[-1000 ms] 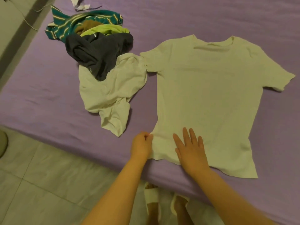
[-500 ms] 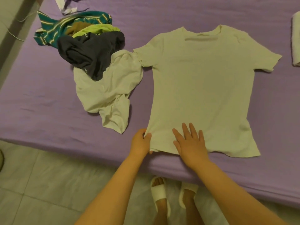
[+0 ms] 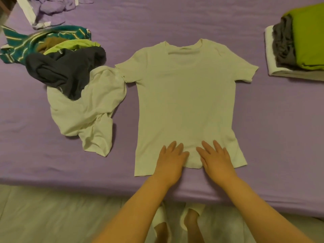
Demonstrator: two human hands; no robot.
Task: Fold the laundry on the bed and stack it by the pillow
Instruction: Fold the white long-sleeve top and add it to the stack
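Lying flat and face-up, the white T-shirt (image 3: pixel 185 102) has left hand (image 3: pixel 171 160) and right hand (image 3: pixel 216 159) pressing its hem, fingers straight.

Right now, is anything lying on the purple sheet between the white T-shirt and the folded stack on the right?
Nothing visible. The white T-shirt lies flat under both hands, left and right; only bare sheet separates its sleeve from the folded stack. The unfolded pile sits on the opposite side.
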